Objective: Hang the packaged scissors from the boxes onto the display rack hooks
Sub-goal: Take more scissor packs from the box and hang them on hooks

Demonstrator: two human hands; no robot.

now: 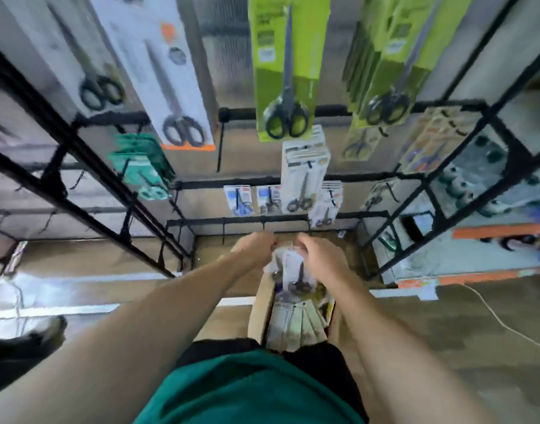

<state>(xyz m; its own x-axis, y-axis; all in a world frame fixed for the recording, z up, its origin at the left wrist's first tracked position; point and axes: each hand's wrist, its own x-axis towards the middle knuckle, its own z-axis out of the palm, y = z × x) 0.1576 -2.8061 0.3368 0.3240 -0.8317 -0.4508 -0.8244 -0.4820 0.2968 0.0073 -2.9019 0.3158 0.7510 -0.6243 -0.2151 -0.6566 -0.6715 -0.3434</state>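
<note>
Cardboard box (259,304) was the anchor here, sitting open on the floor right in front of the person's knees, stuffed with a row of white scissor packs (296,325). Just above the far end of that box, both hands were on one white packaged pair of scissors (294,270) with dark handles. The left hand (256,244) was curled onto the top left corner of the pack and the right hand (319,255) was wrapped around its top right edge, so both were grasping the same pack, held a bit above the others in the box. It was pretty blurry, so I couldn't tell exactly how the fingers sat.

Beyond the box stood the black display rack (275,221), its lowest bar just past the hands. Higher up from the box hung small blue-carded scissors (241,200), then a stack of white-carded ones (304,175). Further up again were green-carded scissors (288,71) and, to their left, a white and orange card (167,87). Teal packs (141,169) hung up and to the left of the box. A white cable (495,316) trailed over the floor right of the box.
</note>
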